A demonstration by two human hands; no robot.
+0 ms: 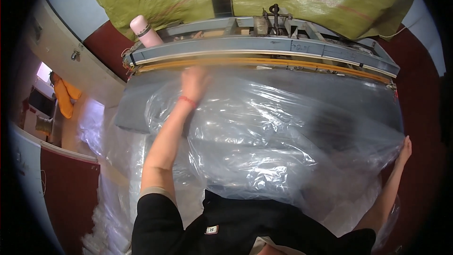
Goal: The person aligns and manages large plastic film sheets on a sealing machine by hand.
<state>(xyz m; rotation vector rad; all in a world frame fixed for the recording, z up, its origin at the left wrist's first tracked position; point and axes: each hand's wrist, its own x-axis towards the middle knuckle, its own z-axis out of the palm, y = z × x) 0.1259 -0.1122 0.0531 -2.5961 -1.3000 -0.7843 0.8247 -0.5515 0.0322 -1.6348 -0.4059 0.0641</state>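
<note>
Pinches edge of clear film (269, 170) in nearly closed right hand (406, 149), stretched leftward from there; holds left hand (194, 82) nearer orange strip (278, 62); cannot tell its blurred grip.

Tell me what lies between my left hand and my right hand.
In the head view, clear plastic film spans the stretch between your left hand and right hand, with the grey work surface beneath.

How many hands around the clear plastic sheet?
2: left hand, blurred, near the orange strip; right hand gripping the clear plastic sheet at its right edge.
</note>
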